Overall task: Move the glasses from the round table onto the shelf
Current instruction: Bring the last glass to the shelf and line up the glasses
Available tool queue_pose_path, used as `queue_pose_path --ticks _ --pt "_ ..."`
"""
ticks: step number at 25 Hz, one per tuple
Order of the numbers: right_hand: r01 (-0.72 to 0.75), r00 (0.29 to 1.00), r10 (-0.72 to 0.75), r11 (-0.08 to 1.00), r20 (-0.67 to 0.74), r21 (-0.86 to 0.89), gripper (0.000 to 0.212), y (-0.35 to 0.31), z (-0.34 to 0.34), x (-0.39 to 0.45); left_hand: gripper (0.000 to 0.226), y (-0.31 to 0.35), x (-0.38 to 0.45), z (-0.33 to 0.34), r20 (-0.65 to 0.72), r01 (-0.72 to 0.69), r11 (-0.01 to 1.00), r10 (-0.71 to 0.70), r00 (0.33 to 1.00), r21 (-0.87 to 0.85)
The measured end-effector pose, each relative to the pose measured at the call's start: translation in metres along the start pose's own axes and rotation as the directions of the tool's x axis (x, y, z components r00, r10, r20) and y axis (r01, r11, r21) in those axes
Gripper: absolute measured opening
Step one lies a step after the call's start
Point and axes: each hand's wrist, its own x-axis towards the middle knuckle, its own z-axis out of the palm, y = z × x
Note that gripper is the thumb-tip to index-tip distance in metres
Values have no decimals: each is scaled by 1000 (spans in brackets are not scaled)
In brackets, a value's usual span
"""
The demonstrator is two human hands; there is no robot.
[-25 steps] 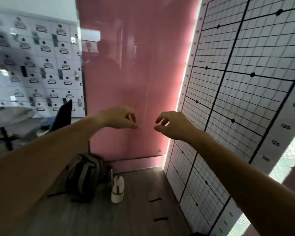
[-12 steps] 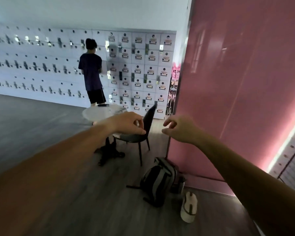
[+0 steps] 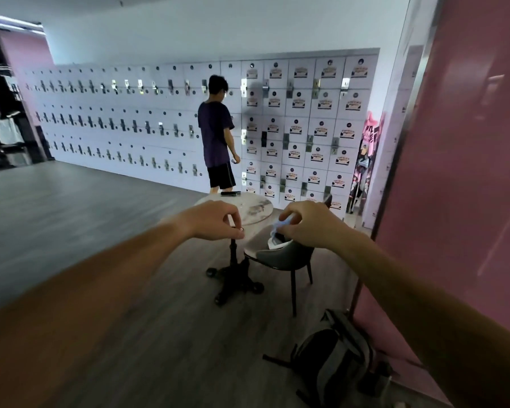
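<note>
Hands raised before a round marble bench

Both arms reach forward, bare to the elbow. The left hand (image 3: 215,219) has its fingers curled down, thumb and forefinger tips pinched together on nothing visible. The right hand (image 3: 309,223) is curled the same way, forefinger and thumb nearly meeting; whether it grips anything I cannot tell, since pale crumpled material (image 3: 277,231) shows just behind its fingertips and may simply lie on the chair beyond.

Past the hands stands the bench (image 3: 255,209), a small round top of pale, veined stone on a black cast pedestal that splays into curled feet. At its far edge lies a flat dark object (image 3: 231,193), low and elongated; it is too small and blurred to say whether it is the glasses. Both hands are well short of it.

Just right of the bench sits a chair (image 3: 280,256) with a smooth grey shell seat, thin dark legs and a dark back. White and bluish soft material rests in the seat.

On the grey wood-plank floor near the glossy pink wall (image 3: 454,172) leans a grey and black fabric backpack (image 3: 333,351), straps trailing.

A wall of white square lockers (image 3: 301,125) with metal latches and small labels spans the background. A person (image 3: 217,134) in a dark shirt and black shorts stands facing them, just behind the bench
</note>
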Motion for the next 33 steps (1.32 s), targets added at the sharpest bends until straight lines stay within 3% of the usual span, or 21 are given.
queue_pose_path --ticks 6,13,25,33 --pt "21 1000 -21 1000 18 10 21 39 -5 121 27 -52 99 -15 -55 78 995 -81 995 -55" --pt "22 991 -23 1000 128 13 27 74 38 239 21 -134 195 -3 0 174 975 -176 984 -136" --pt "-80 994 81 997 78 -17 24 100 76 491 32 -290 414 -50 40 94 984 -89 995 -150" --pt "-146 977 142 989 160 12 24 151 119 623 30 -375 540 -28 121 133 978 -114 986 -159"
